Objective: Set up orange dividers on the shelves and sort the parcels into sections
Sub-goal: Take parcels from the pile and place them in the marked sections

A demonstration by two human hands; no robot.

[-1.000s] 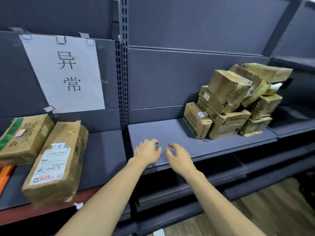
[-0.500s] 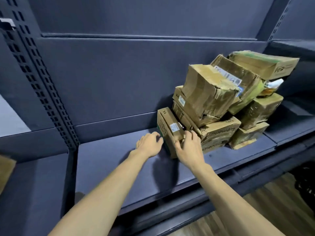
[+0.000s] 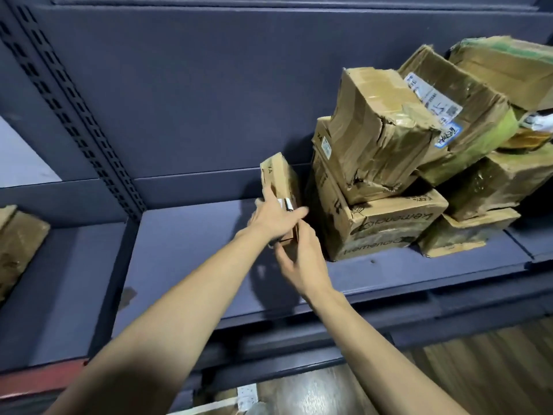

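A small cardboard parcel (image 3: 281,181) stands on edge on the dark shelf (image 3: 185,265), just left of a heap of several taped brown parcels (image 3: 386,145). My left hand (image 3: 275,218) grips its left face, fingers reaching over the near top edge. My right hand (image 3: 302,259) holds its near lower end from the right. The parcel is pulled a little away from the heap. No orange divider is in view.
A perforated upright post (image 3: 74,109) splits the shelving into bays. Another brown parcel (image 3: 18,247) lies in the left bay. Lower shelves (image 3: 299,363) jut out below, with wooden floor (image 3: 478,369) at the bottom right.
My view shifted right and closer to the heap. Both hands moved from the bare shelf onto the leftmost small parcel and took hold of it, drawing it slightly off the stack.
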